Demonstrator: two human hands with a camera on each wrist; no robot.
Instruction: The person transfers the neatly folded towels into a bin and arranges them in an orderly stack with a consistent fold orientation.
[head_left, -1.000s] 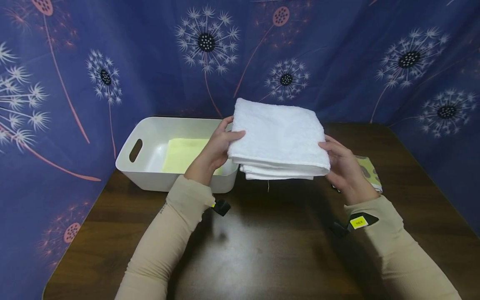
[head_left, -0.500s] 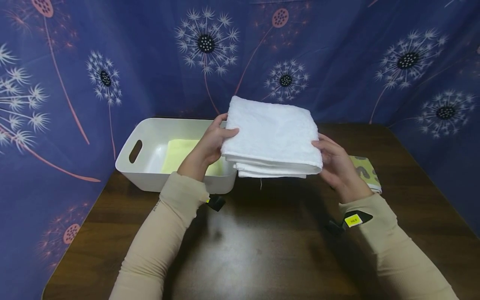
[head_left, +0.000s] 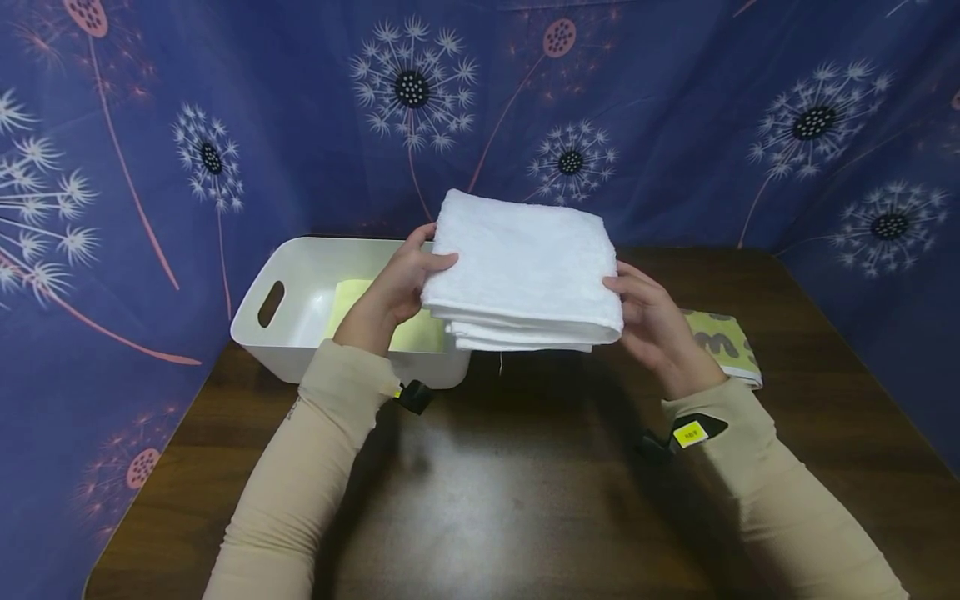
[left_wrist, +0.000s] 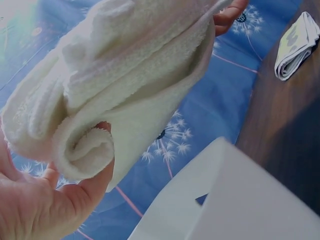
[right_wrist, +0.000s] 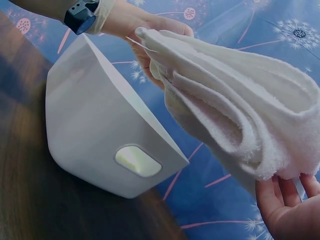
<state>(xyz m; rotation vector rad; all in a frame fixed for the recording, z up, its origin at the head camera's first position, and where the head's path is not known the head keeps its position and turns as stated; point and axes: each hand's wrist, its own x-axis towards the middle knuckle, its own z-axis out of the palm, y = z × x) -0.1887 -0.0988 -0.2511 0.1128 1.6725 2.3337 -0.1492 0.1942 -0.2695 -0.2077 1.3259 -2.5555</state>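
Note:
A folded white towel (head_left: pixel 525 258) is held up off the table between both hands, level with its folds facing me and a loose thread hanging below. My left hand (head_left: pixel 393 287) grips its left edge, thumb on top and fingers underneath. On the opposite edge, my right hand (head_left: pixel 660 325) pinches the towel. The wrist views show thick layers of the towel (right_wrist: pixel 235 105) curling between thumb and fingers. Behind the left forearm stands a white bin (head_left: pixel 277 362) with a pale yellow cloth (head_left: pixel 420 335) lying inside; the towel overlaps its right end in the head view.
On the dark wooden table (head_left: pixel 480 500), a folded green cloth with grey shapes (head_left: pixel 723 346) lies right of the right hand. A blue curtain (head_left: pixel 300 100) printed with dandelions hangs behind the table. The bin has oval handle holes in its ends.
Both hands have carried the white towel steadily left, further over the bin's right end. More of the green cloth shows behind the right hand now. The bin has stayed put.

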